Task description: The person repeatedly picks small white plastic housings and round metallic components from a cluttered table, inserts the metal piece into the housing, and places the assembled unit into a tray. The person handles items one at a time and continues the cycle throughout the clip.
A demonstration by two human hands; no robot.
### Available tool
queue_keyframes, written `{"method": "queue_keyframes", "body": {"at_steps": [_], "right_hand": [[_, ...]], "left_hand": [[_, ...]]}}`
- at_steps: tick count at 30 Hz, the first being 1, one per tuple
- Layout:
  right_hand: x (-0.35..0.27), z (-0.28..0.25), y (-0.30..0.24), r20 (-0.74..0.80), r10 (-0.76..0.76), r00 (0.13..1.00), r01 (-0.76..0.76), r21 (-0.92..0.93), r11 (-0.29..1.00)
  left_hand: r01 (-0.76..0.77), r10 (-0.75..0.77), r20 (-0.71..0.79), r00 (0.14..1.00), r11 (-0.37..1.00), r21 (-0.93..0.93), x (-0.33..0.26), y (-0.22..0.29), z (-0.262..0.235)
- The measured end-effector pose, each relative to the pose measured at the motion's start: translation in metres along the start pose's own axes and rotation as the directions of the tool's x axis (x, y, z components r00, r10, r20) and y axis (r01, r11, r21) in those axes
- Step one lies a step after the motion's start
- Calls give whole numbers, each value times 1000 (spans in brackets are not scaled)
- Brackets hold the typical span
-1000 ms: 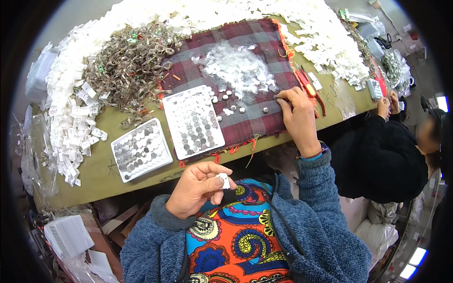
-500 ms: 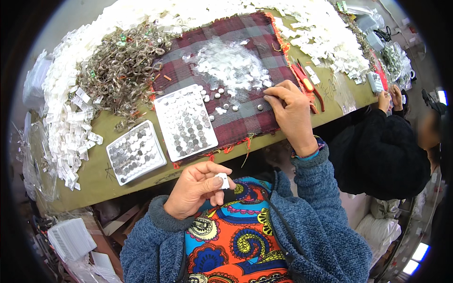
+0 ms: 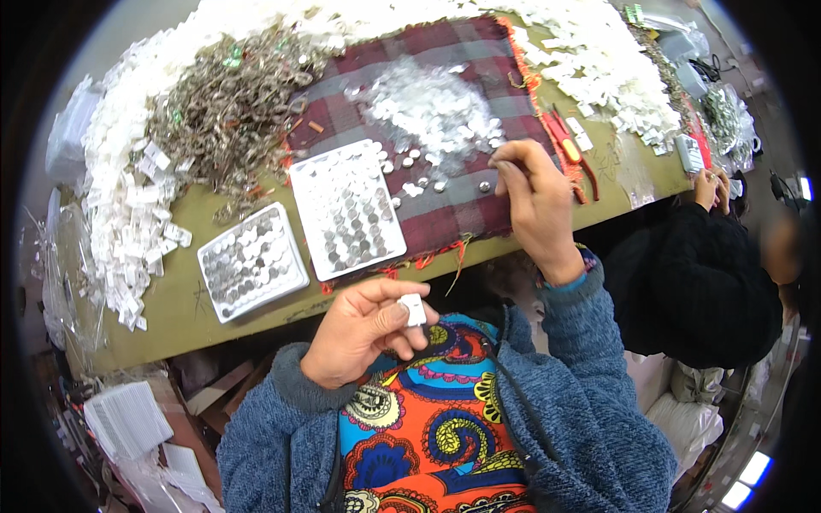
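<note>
At the far left, saw a crinkled, see-through plastic bag [image 3: 73,124] and, lower down, a stack of ribbed white trays [image 3: 128,419]. Next, on the olive-green bench [image 3: 171,299], noted a thick drift of small, angular white plastic pieces [image 3: 120,214], curving away toward the back. Beside the drift, saw a springy, tangled mound of curled brownish strips [image 3: 231,111], glossy and translucent. Nearer the front edge, found a small white tray [image 3: 267,297] studded with round discs, some silvery, some white. Just beyond, saw a larger white tray [image 3: 363,262], rectangular, filled with rows of smooth discs and overlapping a woven plaid cloth [image 3: 462,43] with frayed orange-red edges. In the left hand [image 3: 363,333], held a little white plastic block [image 3: 414,309], pinched between thumb and fingers, in front of the bench. On the cloth, noted a loose heap of shiny, flimsy flakes [image 3: 428,111] and a domed silvery disc [image 3: 484,186]. Held the right hand [image 3: 540,205] just beside that disc, thumb and forefinger curled close together; could not tell of anything gripped there. Farther right, saw red-handled pliers [image 3: 560,137], then a co-worker [image 3: 693,291] in soft black clothing.
</note>
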State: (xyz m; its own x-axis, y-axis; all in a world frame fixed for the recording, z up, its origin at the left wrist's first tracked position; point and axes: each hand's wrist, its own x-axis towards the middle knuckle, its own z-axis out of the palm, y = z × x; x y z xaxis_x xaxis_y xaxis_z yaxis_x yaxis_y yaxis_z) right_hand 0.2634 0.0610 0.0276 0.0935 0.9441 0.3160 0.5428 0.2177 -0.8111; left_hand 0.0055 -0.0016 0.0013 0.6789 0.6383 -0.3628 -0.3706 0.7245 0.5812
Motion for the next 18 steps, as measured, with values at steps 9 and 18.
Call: {"method": "queue_keyframes", "body": {"at_steps": [9,18], "right_hand": [[-61,37,-62,288,-449,846,374,280,884],[-57,33,-65,407,-503,762,426,269,864]], "left_hand": [[-259,261,20,965,962,-82,-13,-1,-6],[-225,233,37,972,964,-143,-15,-1,-5]]}}
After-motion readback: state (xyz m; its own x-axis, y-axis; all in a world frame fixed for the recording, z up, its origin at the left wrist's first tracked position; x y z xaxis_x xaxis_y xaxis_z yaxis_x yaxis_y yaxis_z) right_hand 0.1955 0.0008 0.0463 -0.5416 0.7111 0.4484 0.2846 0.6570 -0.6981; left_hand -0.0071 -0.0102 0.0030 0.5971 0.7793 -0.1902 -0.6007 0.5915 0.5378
